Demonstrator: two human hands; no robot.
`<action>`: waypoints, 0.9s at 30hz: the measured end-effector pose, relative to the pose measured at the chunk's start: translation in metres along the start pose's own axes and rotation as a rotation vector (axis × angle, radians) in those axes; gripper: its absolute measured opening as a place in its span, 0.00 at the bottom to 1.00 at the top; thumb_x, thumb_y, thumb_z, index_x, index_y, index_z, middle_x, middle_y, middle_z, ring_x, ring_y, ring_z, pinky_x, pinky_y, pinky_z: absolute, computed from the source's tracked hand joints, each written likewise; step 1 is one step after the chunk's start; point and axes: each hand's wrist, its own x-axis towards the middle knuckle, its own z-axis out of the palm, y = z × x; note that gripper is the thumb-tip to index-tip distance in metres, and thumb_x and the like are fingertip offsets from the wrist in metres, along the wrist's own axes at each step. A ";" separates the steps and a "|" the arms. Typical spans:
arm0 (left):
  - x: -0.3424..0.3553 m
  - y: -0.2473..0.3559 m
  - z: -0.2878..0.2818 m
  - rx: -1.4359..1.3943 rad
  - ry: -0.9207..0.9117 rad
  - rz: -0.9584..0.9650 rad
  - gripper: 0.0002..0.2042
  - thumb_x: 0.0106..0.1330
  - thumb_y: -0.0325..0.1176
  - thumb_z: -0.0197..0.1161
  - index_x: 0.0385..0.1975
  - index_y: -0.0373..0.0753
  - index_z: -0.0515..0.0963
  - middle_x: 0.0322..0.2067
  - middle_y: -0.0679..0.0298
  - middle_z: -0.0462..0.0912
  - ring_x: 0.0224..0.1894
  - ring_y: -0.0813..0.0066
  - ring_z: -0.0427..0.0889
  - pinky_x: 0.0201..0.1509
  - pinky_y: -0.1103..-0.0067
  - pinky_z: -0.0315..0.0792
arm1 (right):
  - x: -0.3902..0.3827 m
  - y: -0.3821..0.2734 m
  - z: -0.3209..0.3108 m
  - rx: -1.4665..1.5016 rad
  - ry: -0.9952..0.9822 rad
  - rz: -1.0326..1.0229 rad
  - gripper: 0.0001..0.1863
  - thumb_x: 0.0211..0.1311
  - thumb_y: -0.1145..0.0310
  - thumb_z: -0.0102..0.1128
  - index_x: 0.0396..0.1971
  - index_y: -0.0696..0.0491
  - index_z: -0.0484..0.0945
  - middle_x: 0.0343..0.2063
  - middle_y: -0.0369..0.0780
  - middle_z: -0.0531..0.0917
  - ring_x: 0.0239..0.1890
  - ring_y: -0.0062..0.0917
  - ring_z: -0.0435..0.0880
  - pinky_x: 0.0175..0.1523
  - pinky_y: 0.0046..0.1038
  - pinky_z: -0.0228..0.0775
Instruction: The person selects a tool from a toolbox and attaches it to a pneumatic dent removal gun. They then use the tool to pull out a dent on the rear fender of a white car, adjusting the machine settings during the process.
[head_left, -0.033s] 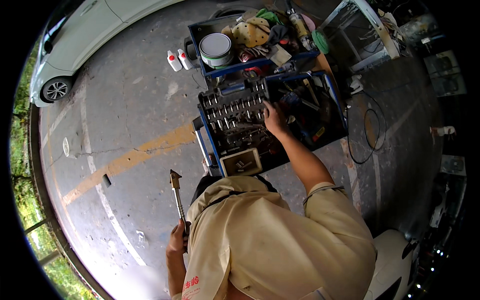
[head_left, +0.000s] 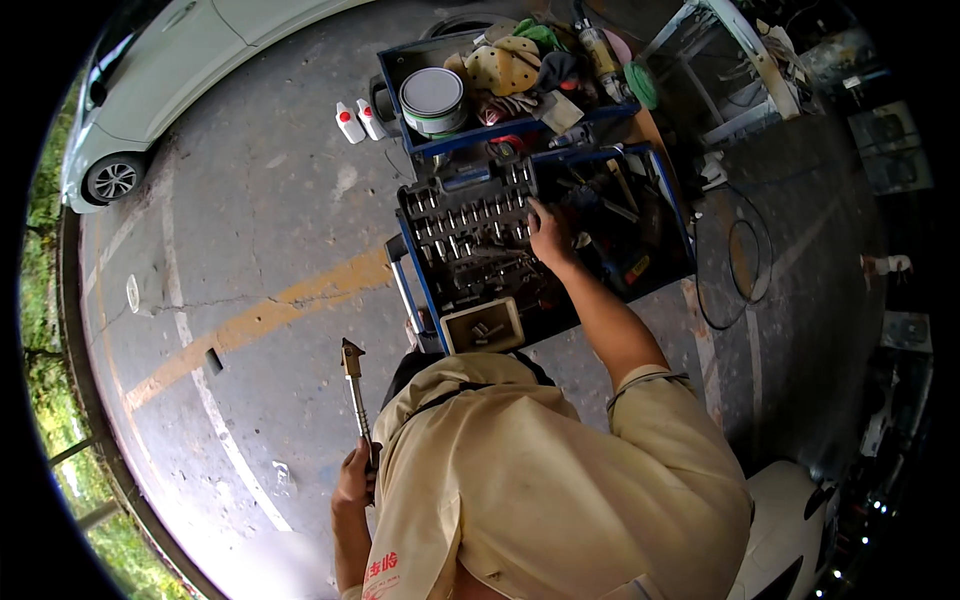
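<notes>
In my left hand (head_left: 355,470), low at the left beside my beige clothing, is a long metal tool (head_left: 360,408) with a brass-coloured head, held upright. My right hand (head_left: 550,237) reaches over a dark socket set case (head_left: 462,180) with rows of silver sockets (head_left: 478,214); its index finger is extended to their right end, and nothing visible is held in it. The case lies in a blue-rimmed tool cart (head_left: 676,205). A small tan bin (head_left: 456,328) with metal pieces sits at the near left of the cart, and assorted hand tools (head_left: 635,268) lie right of my hand.
An upper tray (head_left: 408,60) holds a paint can (head_left: 431,95), pads and rags. White bottles (head_left: 349,122) stand left of it. A white car (head_left: 140,80) is upper left. A metal frame (head_left: 775,75) and a looped cable (head_left: 735,320) are on the right; another white vehicle (head_left: 775,525) is lower right.
</notes>
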 end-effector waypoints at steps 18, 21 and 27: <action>-0.008 0.003 -0.001 -0.188 -0.531 0.063 0.25 0.67 0.60 0.39 0.19 0.44 0.61 0.11 0.78 0.51 0.10 0.89 0.44 0.12 0.86 0.39 | 0.020 -0.039 0.021 1.190 0.052 0.540 0.07 0.59 0.70 0.61 0.36 0.54 0.75 0.26 0.34 0.79 0.30 0.18 0.78 0.36 0.23 0.74; -0.010 0.015 0.013 -0.061 -0.449 0.151 0.24 0.69 0.58 0.39 0.21 0.43 0.63 0.12 0.78 0.51 0.12 0.89 0.45 0.13 0.86 0.41 | -0.005 -0.159 -0.038 1.088 -0.485 0.342 0.08 0.60 0.69 0.59 0.38 0.55 0.76 0.31 0.36 0.80 0.30 0.16 0.78 0.31 0.22 0.75; -0.017 0.030 0.033 0.079 -0.323 0.151 0.22 0.70 0.54 0.40 0.22 0.43 0.65 0.14 0.78 0.53 0.13 0.89 0.48 0.14 0.86 0.44 | -0.045 -0.269 -0.100 0.545 -0.616 -0.503 0.14 0.61 0.79 0.50 0.47 0.56 0.76 0.31 0.41 0.74 0.23 0.22 0.74 0.29 0.22 0.68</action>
